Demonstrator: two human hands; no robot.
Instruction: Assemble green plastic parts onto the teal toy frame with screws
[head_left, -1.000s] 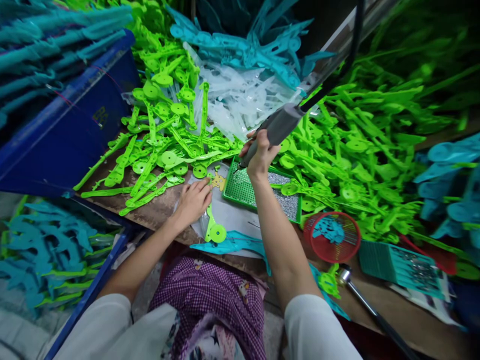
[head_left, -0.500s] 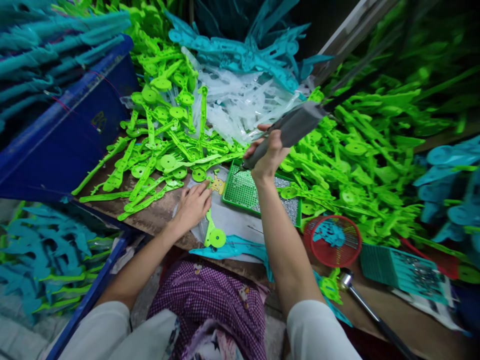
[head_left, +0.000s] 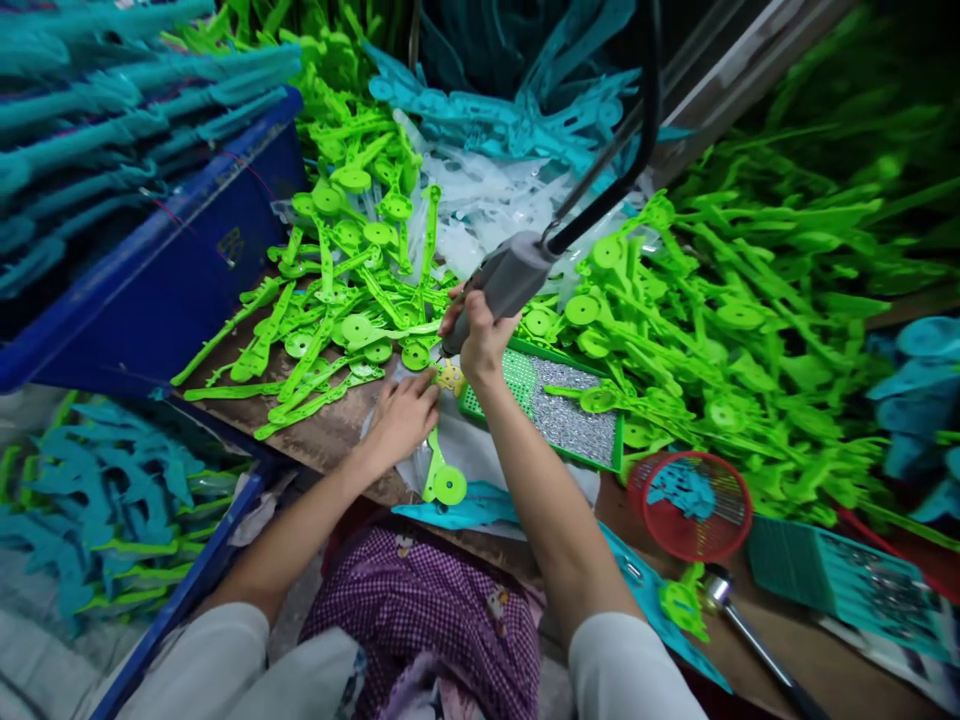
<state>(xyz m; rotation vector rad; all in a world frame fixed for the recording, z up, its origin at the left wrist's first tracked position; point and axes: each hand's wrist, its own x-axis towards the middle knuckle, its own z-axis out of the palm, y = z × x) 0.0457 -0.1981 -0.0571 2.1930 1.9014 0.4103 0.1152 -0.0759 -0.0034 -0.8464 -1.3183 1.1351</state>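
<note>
We've got what looks like a fastening step in hand. Right hand [head_left: 484,345]: fingers wrapped round a grey driver [head_left: 517,272], its black cord running up and back. Left hand [head_left: 405,415]: fingers close together, laid over the upper end of a light-green part [head_left: 449,485]; whether they pinch it or just press it down, we can't tell. That part lies on the white sheet [head_left: 480,455] on the counter [head_left: 330,432], disc end toward the person, next to a blue part [head_left: 459,506].

The driver's nose sits just beside the left fingertips, near a yellow cartoon figure [head_left: 451,377]. The tip is too small and hidden for us to say if it touches the part or carries a screw.

Green tray [head_left: 619,440] is right of the driver, with small metal bits [head_left: 574,415], probably the screws, heaped in its right side.

Our read: next move calls for lining the tip up with a hole under the left fingers, holding the part flat, and driving straight down. Main risk we'd flag: tip slipping toward those fingertips.
</note>
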